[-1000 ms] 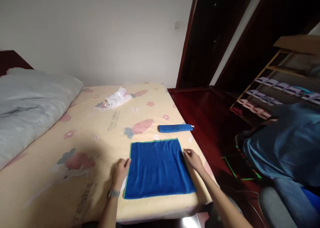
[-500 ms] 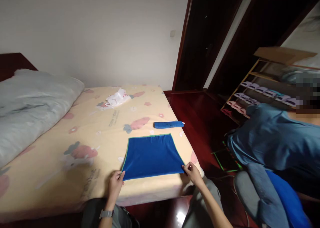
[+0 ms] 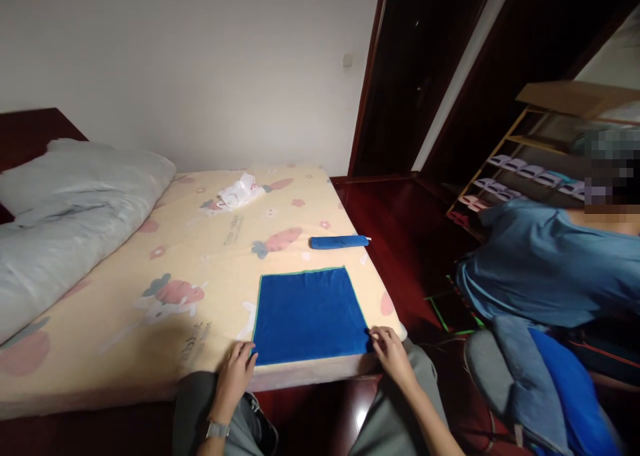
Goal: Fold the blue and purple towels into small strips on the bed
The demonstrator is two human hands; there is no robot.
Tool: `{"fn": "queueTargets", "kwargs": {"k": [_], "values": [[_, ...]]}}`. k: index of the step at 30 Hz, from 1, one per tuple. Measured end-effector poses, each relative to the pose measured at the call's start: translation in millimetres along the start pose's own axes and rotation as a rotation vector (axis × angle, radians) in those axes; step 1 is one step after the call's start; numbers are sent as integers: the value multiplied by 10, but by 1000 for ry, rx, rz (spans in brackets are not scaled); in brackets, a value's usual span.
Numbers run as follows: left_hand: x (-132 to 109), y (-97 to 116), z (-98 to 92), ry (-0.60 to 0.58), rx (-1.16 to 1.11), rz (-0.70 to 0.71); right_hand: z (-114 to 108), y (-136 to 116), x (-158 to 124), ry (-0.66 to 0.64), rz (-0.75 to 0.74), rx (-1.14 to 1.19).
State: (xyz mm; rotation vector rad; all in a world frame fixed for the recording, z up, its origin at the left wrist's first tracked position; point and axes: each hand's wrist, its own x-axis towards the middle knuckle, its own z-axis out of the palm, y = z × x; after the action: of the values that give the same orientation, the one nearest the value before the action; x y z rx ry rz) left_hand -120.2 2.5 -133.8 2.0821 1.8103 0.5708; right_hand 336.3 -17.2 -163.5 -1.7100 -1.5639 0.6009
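Observation:
A blue cloth (image 3: pixel 310 316) with a thin green border is spread flat near the front edge of the bed. At its near left corner is my left hand (image 3: pixel 239 369), fingers loosely curved and touching the border. My right hand (image 3: pixel 391 349) rests at the near right corner, its fingers apart and in contact with the edge. Neither hand appears to pinch the fabric. Beyond the cloth lies a folded blue cloth (image 3: pixel 339 242), a narrow strip with a small white tag at its right end.
On the patterned bed sheet (image 3: pixel 120 283) are a crumpled white plastic bag (image 3: pixel 241 191) and a grey quilt (image 3: pixel 90 203) at left. To the right, a person in a blue shirt (image 3: pixel 540 256) is beside blue and grey cushions (image 3: pixel 537 383). Behind stands a shoe rack (image 3: pixel 525 143).
The near edge of the blue cloth has come down flat on the bed. Both hands have loosened from their pinch at its near corners. The view has shifted slightly.

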Motion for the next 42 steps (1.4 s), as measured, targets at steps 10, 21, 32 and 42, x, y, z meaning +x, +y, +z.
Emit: {"fn": "queueTargets", "kwargs": {"k": [10, 21, 32, 42], "values": [[0, 12, 2, -111, 69, 188, 44, 67, -47, -233, -239, -136], [293, -290, 107, -99, -221, -54, 33, 176, 325, -197, 0, 104], [606, -305, 337, 119, -104, -43, 147, 229, 514, -93, 39, -279], [491, -188, 222, 97, 243, 67, 113, 104, 549, -156, -39, -575]]}}
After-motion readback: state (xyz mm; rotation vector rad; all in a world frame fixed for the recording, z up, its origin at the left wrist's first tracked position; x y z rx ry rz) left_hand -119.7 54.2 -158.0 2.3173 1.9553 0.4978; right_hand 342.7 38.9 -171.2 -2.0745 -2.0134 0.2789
